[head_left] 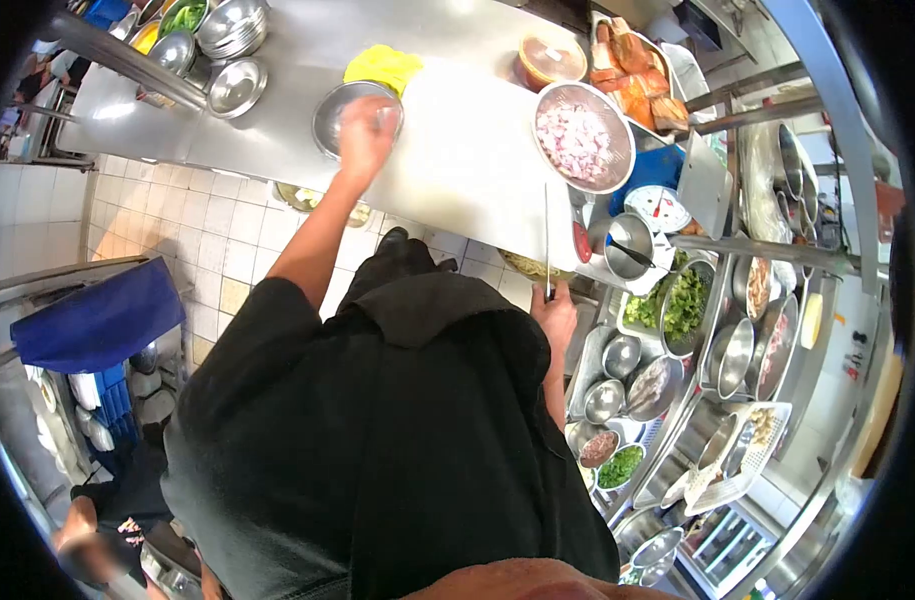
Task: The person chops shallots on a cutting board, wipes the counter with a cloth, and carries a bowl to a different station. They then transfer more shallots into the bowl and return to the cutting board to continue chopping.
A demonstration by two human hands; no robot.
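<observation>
Stainless-steel worktop (pixel 297 40) carries a long white cutting board (pixel 457 170); beside its left end the person's left hand (pixel 365 132) is over a round grey metal bowl (pixel 327 125), too blurred to tell how its fingers stand, while the right hand (pixel 554 312) curls around the dark handle of a long, thin-bladed knife (pixel 547 240) near the board's right end. Farther out are a crumpled yellow cloth (pixel 382 66), a silvery bowl (pixel 623 160) of chopped pink-and-white pieces (pixel 572 138), and a white-dialled scale (pixel 660 208), its markings too small to read.
</observation>
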